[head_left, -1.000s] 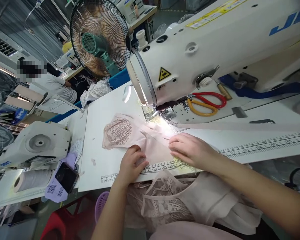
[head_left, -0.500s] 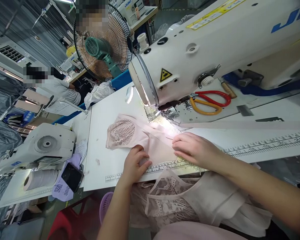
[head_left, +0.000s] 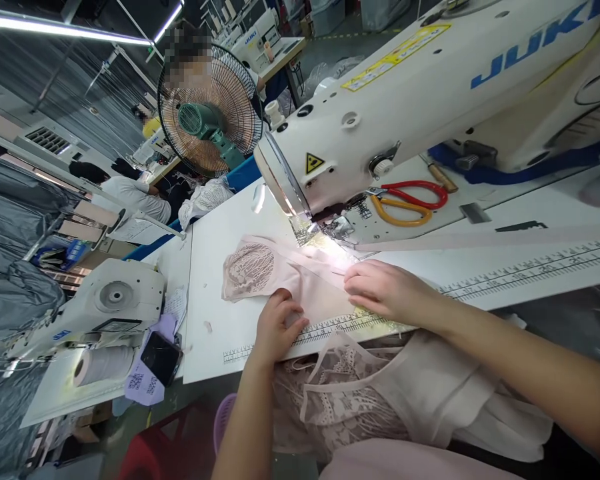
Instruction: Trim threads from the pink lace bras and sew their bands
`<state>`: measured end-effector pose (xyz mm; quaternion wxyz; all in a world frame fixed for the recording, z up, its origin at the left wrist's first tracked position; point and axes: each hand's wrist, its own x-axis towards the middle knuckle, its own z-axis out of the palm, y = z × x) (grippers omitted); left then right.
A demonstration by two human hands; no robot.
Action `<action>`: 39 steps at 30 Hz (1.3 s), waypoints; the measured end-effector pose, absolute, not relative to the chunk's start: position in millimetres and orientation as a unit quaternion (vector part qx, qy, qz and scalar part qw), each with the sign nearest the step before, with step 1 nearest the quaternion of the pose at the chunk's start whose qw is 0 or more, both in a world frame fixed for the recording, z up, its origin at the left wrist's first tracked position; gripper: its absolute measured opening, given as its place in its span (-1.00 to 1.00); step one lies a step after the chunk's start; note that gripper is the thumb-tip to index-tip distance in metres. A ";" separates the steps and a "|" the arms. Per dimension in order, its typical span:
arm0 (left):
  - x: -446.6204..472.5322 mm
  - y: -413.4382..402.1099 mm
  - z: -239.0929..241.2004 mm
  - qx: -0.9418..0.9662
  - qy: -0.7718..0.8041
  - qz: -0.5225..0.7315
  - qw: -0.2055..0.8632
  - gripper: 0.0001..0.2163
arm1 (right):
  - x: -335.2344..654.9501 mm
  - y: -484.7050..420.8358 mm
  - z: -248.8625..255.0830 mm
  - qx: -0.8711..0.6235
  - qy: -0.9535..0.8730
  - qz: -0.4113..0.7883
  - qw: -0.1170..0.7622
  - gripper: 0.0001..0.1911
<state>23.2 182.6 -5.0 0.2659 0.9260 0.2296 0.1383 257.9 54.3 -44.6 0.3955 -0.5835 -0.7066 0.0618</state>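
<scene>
A pale pink garment piece with a lace panel (head_left: 253,268) lies on the white sewing table, its upper edge running under the presser foot of the sewing machine (head_left: 325,227). My left hand (head_left: 280,327) is curled on the near edge of the cloth, right of the lace, fingers bent and thumb on the ruler strip. Pressed together, the fingers of my right hand (head_left: 380,290) hold the cloth just right of the lit needle area. Another lace garment (head_left: 360,393) hangs over my lap, below the table edge.
Scissors with red and orange handles (head_left: 410,203) lie on the machine bed. A printed ruler (head_left: 530,270) runs along the table's front. At left are a second sewing machine (head_left: 115,297), a thread cone (head_left: 103,365) and a phone (head_left: 161,359). Behind stand a fan (head_left: 210,113) and a seated person (head_left: 130,197).
The camera view has shifted slightly, so the surroundings sit differently in the picture. Both hands keep about the same place on the cloth, which shows no clear movement.
</scene>
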 end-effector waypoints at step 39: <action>17.6 178.8 -9.7 0.927 0.247 0.142 0.242 -0.90 | 256.0 52.8 -41.9 -0.595 -0.713 0.076 0.362 -0.83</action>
